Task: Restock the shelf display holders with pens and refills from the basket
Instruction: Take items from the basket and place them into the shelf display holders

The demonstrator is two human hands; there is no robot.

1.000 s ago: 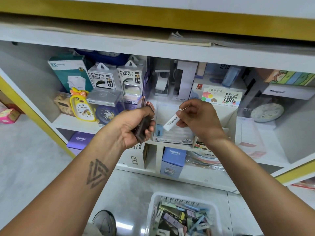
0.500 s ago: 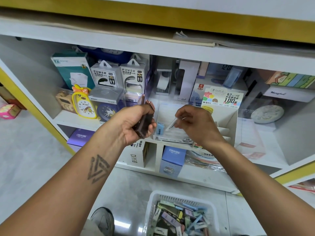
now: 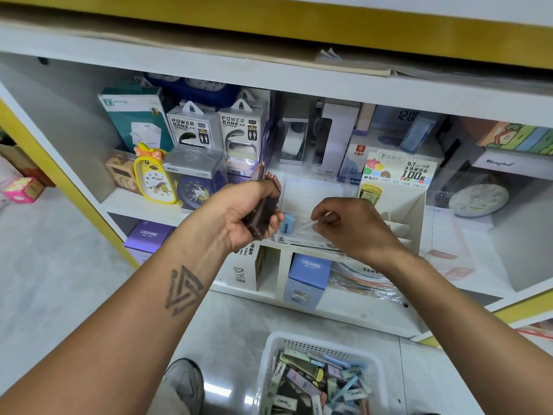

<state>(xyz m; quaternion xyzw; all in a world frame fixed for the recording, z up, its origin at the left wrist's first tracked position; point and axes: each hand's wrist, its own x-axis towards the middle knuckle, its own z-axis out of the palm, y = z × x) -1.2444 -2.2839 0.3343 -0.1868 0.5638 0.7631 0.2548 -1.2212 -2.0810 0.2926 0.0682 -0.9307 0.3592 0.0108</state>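
At six o'clock, nearest the camera, a white basket [image 3: 377, 373] is sitting on the floor [image 3: 59, 280], holding a loose pile of pastel refill cases [image 3: 314, 387]. A grey shoe [image 3: 184, 381] is showing just beside it at seven o'clock.

Farther out, both forearms are reaching toward the shelf [image 3: 269, 76]. The left hand [image 3: 242, 217] is curling tight around a stack of dark brown cases [image 3: 263, 211], their tops sticking up past the fingers toward twelve o'clock. At three o'clock from it, the right hand [image 3: 356, 229] is pinching a pale, blurred refill case [image 3: 317, 223] between thumb and fingertips, over the clear holder [image 3: 314, 193] on the shelf. A blue case [image 3: 288, 223] is standing in that holder's left corner, between the two hands.

At two o'clock from the right hand, a white card display [image 3: 419, 211] with slanted dividers is standing beside the holder, its header reading 0.7 HB.

Farther back, at eleven o'clock, a yellow duck clock [image 3: 152, 178] and two power bank boxes [image 3: 191, 127] are lining the shelf.
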